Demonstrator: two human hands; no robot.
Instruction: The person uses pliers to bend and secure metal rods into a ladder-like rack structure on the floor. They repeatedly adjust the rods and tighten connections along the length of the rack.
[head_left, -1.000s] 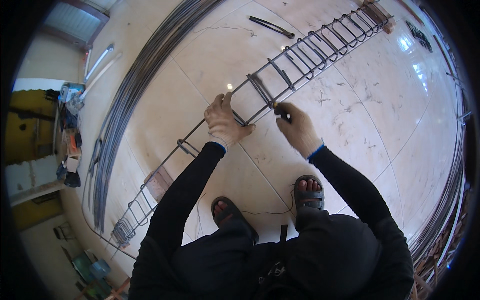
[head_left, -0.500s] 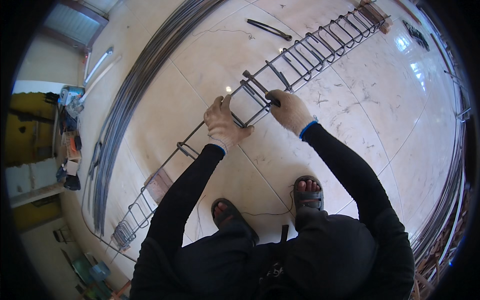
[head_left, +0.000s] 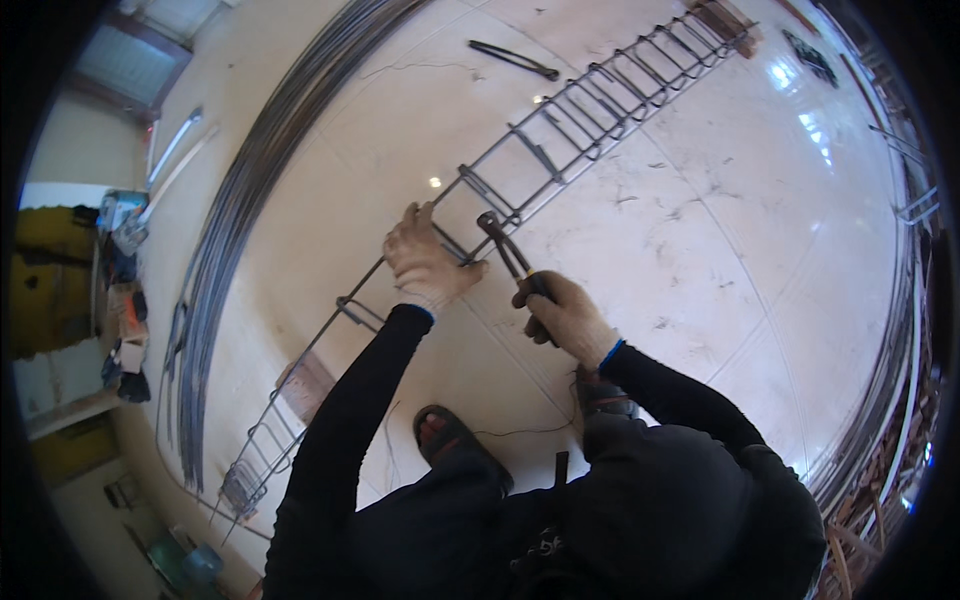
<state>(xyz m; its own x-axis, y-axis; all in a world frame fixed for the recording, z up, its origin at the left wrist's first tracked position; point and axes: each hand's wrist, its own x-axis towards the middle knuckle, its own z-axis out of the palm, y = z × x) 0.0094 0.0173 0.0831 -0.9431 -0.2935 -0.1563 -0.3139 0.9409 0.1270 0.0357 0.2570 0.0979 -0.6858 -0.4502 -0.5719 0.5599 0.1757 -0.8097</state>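
A long steel rebar cage (head_left: 486, 191) with stirrups along it runs diagonally across the tiled floor. My left hand (head_left: 418, 262), in a cream glove, rests on the cage with fingers spread on the far bar and thumb stretched toward the near one, beside a stirrup. Pincers (head_left: 508, 252) with dark handles are in the grip of my gloved right hand (head_left: 570, 318). Their head points up and left, just on the near side of the cage, apparently apart from the bars. The fingers of my right hand wrap around the handles.
Bundled steel rods (head_left: 262, 150) curve along the left, with more rods (head_left: 893, 365) at the far right. Another long-handled dark tool (head_left: 513, 59) lies beyond the cage. Blocks (head_left: 306, 388) support the cage. Wire scraps litter the tiles, and my sandaled feet stand close by.
My right hand has drawn the pincers back from the cage, toward me, and their head now shows in full. My left hand stays at the same part of the cage. The view has shifted slightly.
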